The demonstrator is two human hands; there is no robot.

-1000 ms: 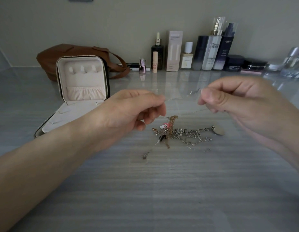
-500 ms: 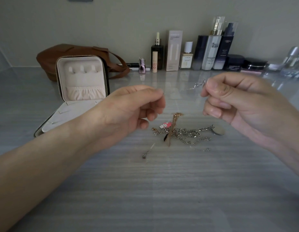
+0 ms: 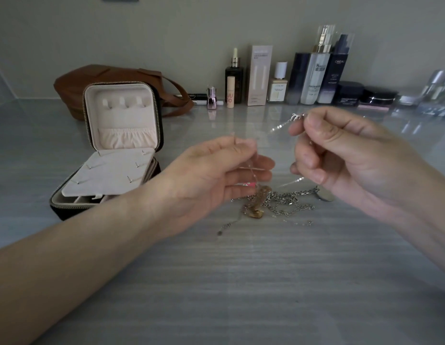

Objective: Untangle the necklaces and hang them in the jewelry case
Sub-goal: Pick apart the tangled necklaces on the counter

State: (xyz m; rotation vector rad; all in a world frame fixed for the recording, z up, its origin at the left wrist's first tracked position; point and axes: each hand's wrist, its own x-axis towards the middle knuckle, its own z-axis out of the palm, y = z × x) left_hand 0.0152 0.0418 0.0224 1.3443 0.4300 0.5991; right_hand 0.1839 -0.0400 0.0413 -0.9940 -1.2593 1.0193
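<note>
While right hand (image 3: 353,155) stays pinching the thin chain (image 3: 278,127) | left hand (image 3: 216,170) has rolled palm-up, fingers looser, grip unclear

The desk (image 3: 241,282) holds it all. The case (image 3: 121,135) stands open on the left side, and the bag (image 3: 74,83) lies right behind it. A row of bottles (image 3: 313,78) stands at the back along the wall, to the right of the bag. The necklaces (image 3: 283,202) lie in a heap in the middle. Above the heap, the left grip (image 3: 216,170) and right grip (image 3: 341,155) are side by side, with a chain (image 3: 281,127) between them.
</note>
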